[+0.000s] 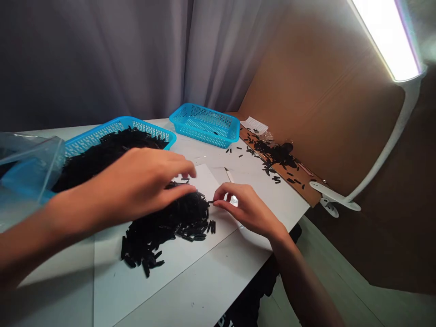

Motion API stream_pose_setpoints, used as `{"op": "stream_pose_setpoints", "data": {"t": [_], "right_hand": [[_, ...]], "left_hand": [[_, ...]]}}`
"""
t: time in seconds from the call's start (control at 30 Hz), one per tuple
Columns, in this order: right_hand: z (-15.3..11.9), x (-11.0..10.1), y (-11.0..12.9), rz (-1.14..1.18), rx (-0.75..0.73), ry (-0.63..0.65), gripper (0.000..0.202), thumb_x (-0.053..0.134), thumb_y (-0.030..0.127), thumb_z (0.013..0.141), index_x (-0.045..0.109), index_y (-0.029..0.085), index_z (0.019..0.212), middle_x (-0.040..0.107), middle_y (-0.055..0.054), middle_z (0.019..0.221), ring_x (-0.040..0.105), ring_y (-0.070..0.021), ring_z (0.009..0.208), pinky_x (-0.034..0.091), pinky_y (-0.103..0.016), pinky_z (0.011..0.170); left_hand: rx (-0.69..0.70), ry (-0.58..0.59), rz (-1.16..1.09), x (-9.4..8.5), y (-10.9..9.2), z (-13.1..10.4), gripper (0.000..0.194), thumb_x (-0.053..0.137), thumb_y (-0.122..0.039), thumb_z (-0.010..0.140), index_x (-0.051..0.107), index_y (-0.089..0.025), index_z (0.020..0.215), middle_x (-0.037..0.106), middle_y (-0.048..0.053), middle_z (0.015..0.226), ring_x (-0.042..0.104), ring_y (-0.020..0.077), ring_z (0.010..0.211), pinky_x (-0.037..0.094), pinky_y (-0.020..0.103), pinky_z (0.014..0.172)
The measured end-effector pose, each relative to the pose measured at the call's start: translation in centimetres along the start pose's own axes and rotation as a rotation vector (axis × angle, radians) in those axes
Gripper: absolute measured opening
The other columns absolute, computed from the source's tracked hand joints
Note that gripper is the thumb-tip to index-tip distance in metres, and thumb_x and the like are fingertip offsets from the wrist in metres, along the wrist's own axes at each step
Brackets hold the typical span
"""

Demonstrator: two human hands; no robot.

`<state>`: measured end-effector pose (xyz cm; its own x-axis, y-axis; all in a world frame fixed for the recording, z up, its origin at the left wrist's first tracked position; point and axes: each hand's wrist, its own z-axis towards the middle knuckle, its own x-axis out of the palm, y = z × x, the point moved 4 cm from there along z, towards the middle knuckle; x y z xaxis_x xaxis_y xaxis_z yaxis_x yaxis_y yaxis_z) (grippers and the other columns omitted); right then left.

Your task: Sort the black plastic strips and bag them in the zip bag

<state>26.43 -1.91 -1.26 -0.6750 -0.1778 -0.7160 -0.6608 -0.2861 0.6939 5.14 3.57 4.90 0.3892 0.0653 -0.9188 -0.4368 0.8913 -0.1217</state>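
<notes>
A heap of small, thin black pieces [163, 227] lies on a white board [136, 295] on the table. Above the heap's upper left part hovers my left hand [146, 181], its thumb and fingers apart with nothing visible between them. At the heap's right edge my right hand [241, 204] pinches one black piece [213, 201] between thumb and finger. Just beyond my right hand lies a white-handled tool [229, 174] with a dark pointed tip. Part of the heap is hidden behind my left hand.
A blue basket [119, 122] full of black pieces stands left, beside a clear plastic bag [51, 159]. Farther back is another blue basket [204, 127] with a small dark piece. Loose pieces lie on cardboard [303, 193] at right, near a clamped lamp [384, 41].
</notes>
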Motion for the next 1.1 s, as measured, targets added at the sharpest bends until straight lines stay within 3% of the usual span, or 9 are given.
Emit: {"op": "stream_pose_setpoints", "data": {"t": [0.13, 0.27, 0.4, 0.7, 1.1], "right_hand": [[-0.6, -0.7, 2.3, 0.147, -0.144, -0.243, 0.006, 0.075, 0.02, 0.09, 0.069, 0.021, 0.089, 0.073, 0.003, 0.08, 0.066, -0.0122, 0.071, 0.052, -0.025, 0.066], [-1.0, -1.1, 3.8, 0.211, -0.224, -0.389, 0.01, 0.078, 0.016, 0.087, 0.071, 0.022, 0.092, 0.075, 0.003, 0.084, 0.069, -0.0119, 0.074, 0.056, -0.025, 0.07], [-1.1, -1.4, 4.2, 0.197, -0.223, -0.421, 0.014, 0.078, 0.014, 0.086, 0.073, 0.021, 0.098, 0.078, 0.002, 0.09, 0.072, -0.0113, 0.079, 0.059, -0.025, 0.075], [-1.2, -1.7, 4.3, 0.17, -0.222, -0.515, 0.009, 0.079, 0.013, 0.086, 0.076, 0.02, 0.089, 0.077, 0.001, 0.083, 0.07, -0.0123, 0.075, 0.058, -0.027, 0.072], [-1.0, -1.4, 4.1, 0.376, -0.064, -0.477, 0.007, 0.074, 0.022, 0.089, 0.078, 0.023, 0.084, 0.077, -0.001, 0.079, 0.07, -0.016, 0.069, 0.06, -0.031, 0.07]], "left_hand": [[0.119, -0.036, -0.099, 1.5, -2.3, 0.4, 0.012, 0.066, -0.029, 0.095, 0.069, -0.02, 0.103, 0.072, 0.001, 0.091, 0.068, 0.0186, 0.079, 0.046, 0.03, 0.066], [0.165, -0.136, -0.135, 1.2, -3.2, 0.4, 0.008, 0.063, -0.02, 0.096, 0.07, -0.016, 0.099, 0.071, 0.001, 0.085, 0.066, 0.0174, 0.075, 0.048, 0.03, 0.065], [0.143, -0.199, -0.179, 0.6, -2.9, 0.3, 0.007, 0.066, -0.018, 0.095, 0.071, -0.017, 0.1, 0.073, 0.001, 0.088, 0.066, 0.0164, 0.077, 0.05, 0.029, 0.067], [0.118, -0.225, -0.216, 0.5, -2.7, 0.6, 0.006, 0.067, -0.019, 0.094, 0.072, -0.016, 0.096, 0.074, 0.002, 0.087, 0.067, 0.0169, 0.079, 0.052, 0.03, 0.069], [0.163, -0.252, -0.158, 0.4, -2.8, 0.7, 0.013, 0.064, -0.023, 0.097, 0.073, -0.015, 0.091, 0.074, 0.005, 0.083, 0.067, 0.0171, 0.075, 0.051, 0.029, 0.068]]}}
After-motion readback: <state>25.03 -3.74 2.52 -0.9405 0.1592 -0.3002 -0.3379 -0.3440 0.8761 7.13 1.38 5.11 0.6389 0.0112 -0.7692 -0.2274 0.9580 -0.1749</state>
